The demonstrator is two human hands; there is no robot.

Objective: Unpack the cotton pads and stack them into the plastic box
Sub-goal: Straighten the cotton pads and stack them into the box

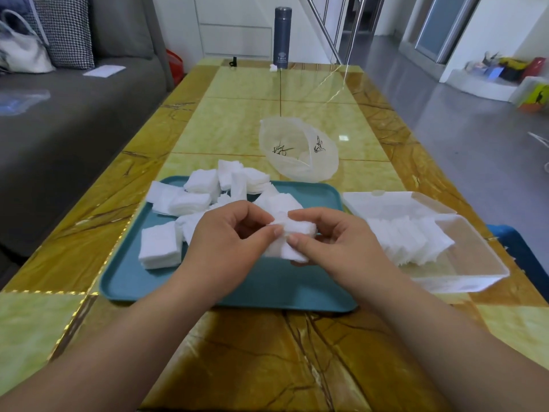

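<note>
Risk: the bundle [292, 236] you hold looks loose and uneven. Carry it like this and pads may splay or drop onto the tray [267, 288] short of the box [475, 264]. The row [410, 239] already in the box leans, so a careless push could topple it.

Your left hand [231, 233]: fingers curled, thumb and forefinger pinching the bundle's left edge. Your right hand [329, 240]: curled likewise, pinching the right edge. The bundle sits above mid-tray. Heaps [160, 248] wait on the tray's left and far parts. The box stands just right of the tray.
</note>
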